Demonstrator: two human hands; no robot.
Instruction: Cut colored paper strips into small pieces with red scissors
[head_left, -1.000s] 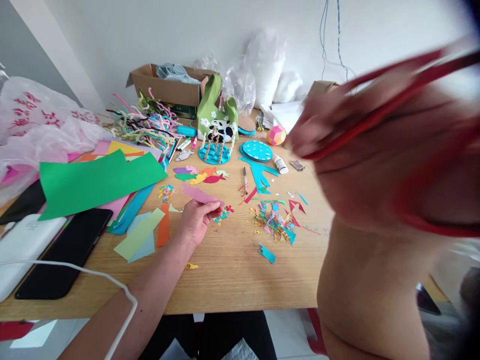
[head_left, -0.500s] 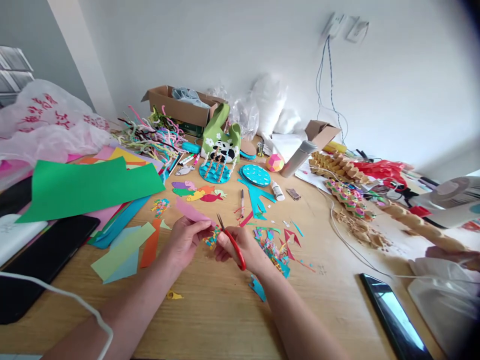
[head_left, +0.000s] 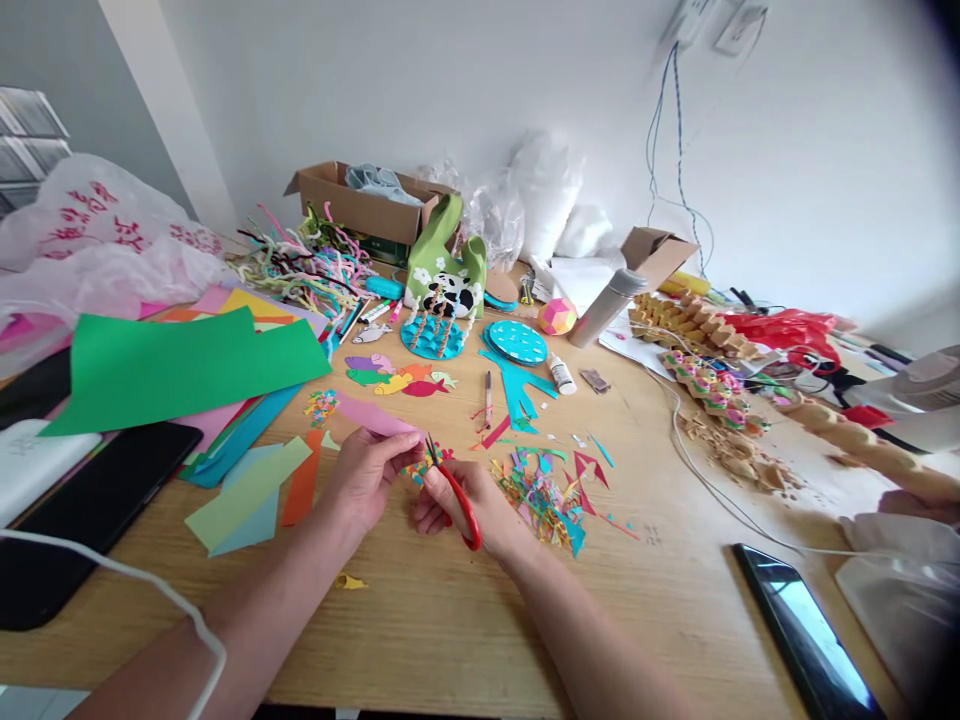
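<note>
Head view: left hand [head_left: 361, 478] clamps pink paper [head_left: 371, 414], right hand [head_left: 486, 508] scissors [head_left: 471, 520], inside table edge [head_left: 420, 708]

From my remote seat I'm seeing a tabletop [head_left: 420, 640] that is showing smooth wood grain with a soft sheen. The green sheet [head_left: 172, 365] is looking like smooth, matt paper, as is the pink strip [head_left: 375, 416]. The scissors [head_left: 465, 503] are showing glossy red plastic handles and dark metal blades. The flask [head_left: 609, 305] is gleaming like satiny metal. I'm making out crinkled, translucent plastic on the bag [head_left: 82, 230], matt cardboard on the box [head_left: 349, 205], and glossy black on the phone [head_left: 810, 635].
</note>
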